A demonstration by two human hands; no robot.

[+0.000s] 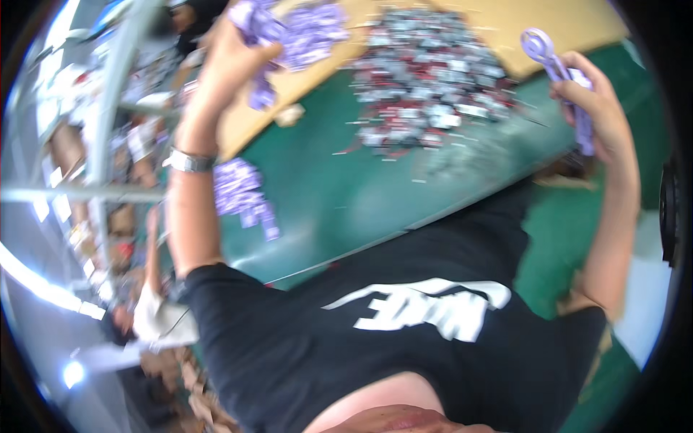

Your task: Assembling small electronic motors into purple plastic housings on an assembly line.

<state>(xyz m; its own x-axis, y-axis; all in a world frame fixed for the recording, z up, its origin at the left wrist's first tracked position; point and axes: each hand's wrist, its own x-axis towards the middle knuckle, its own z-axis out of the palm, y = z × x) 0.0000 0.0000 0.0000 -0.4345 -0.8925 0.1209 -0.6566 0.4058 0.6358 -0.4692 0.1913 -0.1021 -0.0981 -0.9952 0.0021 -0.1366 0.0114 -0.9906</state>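
Note:
My right hand (603, 105), raised at the right, is closed around a long purple plastic piece (556, 66) with a round ring at its upper end. At the upper left my left hand (232, 63) is closed on purple plastic pieces (254, 23), its thumb across them; blur hides how many. A heap of similar purple parts (315, 36) lies just beyond that hand. Between my hands spreads a large pile of small grey and red components (429, 79) with thin pale ends.
The green table (310, 195) has a tan board (570, 25) along its far side. More purple parts (242, 189) lie by my left forearm, near a small beige lump (289, 115). A metal frame (108, 137) stands at the left; a person in white (162, 317) is beyond.

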